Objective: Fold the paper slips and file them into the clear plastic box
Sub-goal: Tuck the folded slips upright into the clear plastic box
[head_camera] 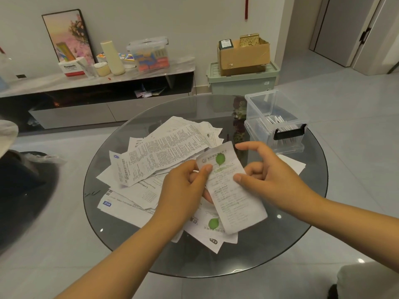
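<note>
Together, two hands, left hand and right hand, pinch one paper slip, fingers clamped on it.

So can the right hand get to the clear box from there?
Probably yes. The right hand pinches the paper slip just in front of the clear plastic box, whose top is open, and nothing stands between them on the glass table.
</note>
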`<state>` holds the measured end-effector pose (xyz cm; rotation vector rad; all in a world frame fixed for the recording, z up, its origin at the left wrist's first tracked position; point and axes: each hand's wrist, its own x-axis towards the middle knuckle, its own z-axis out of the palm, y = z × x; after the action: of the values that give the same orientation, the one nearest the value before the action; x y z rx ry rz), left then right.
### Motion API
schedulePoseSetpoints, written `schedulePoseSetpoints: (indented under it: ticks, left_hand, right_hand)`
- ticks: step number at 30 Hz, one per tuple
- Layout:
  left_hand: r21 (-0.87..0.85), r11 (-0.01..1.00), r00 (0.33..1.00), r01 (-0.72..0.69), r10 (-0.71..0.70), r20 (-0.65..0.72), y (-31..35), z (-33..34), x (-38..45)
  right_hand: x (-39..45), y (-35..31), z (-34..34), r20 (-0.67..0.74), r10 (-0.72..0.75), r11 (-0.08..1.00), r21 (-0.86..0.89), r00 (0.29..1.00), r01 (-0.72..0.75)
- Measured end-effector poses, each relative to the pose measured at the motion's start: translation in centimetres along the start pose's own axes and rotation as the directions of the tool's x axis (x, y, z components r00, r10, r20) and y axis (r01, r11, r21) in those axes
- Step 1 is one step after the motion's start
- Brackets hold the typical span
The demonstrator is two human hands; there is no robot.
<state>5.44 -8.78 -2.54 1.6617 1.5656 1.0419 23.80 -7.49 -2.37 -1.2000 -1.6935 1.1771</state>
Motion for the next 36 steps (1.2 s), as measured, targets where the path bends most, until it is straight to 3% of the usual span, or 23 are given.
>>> schedulePoseSetpoints:
  ticks: [6, 9, 13, 16, 20, 26, 28, 30, 32, 36]
  left_hand:
    - [0.171, 0.977, 0.991, 0.124, -0.131, 0.027, -1.4, 0.0, 0.6]
    - [0.434, 0.899, 0.996, 0.064, -0.087, 0.032, -2.1, 0.0, 0.7]
    - [0.509, 0.861, 0.996, 0.006, -0.052, 0.077, -2.4, 0.1, 0.8]
    - [0.445, 0.895, 0.992, 0.020, -0.073, 0.102, -2.6, 0.0, 1.0]
    - [0.330, 0.941, 0.978, 0.071, -0.130, 0.160, -2.2, -0.2, 1.0]
    - [0.259, 0.960, 0.980, 0.108, -0.147, 0.135, -2.1, 0.0, 0.8]
    - [0.299, 0.954, 0.996, 0.030, -0.054, 0.071, -2.0, 0.1, 0.5]
    - [0.402, 0.904, 0.989, -0.148, 0.137, 0.057, -2.0, 0.1, 0.3]
    - [0.467, 0.815, 0.940, -0.342, 0.299, 0.167, -2.2, 0.3, 0.3]
    - [0.514, 0.713, 0.867, -0.477, 0.288, 0.406, -3.2, 1.1, 0.3]
  right_hand:
    - [-0.1, 0.3, 0.2, 0.155, 0.066, 0.973, -0.227, 0.986, -0.030]
    - [-0.2, 0.1, 0.1, 0.291, 0.213, 0.952, -0.275, 0.933, -0.132]
    - [-0.2, 0.2, -0.6, 0.400, 0.217, 0.894, -0.447, 0.890, -0.016]
    - [0.2, 0.8, -0.7, 0.337, 0.197, 0.898, -0.439, 0.921, -0.031]
    - [0.8, 1.8, -0.4, 0.137, 0.136, 0.885, -0.462, 0.981, -0.059]
    - [1.3, 2.3, 0.4, -0.059, 0.129, 0.777, -0.614, 0.990, -0.138]
    - [1.4, 2.4, 0.6, -0.065, 0.119, 0.731, -0.669, 0.991, -0.132]
    - [1.5, 2.5, 0.7, -0.063, 0.106, 0.692, -0.712, 0.992, -0.119]
    - [1.4, 2.5, 0.8, -0.062, 0.087, 0.677, -0.728, 0.994, -0.105]
    - [1.4, 2.6, 0.6, -0.005, -0.090, 0.675, -0.736, 0.996, 0.058]
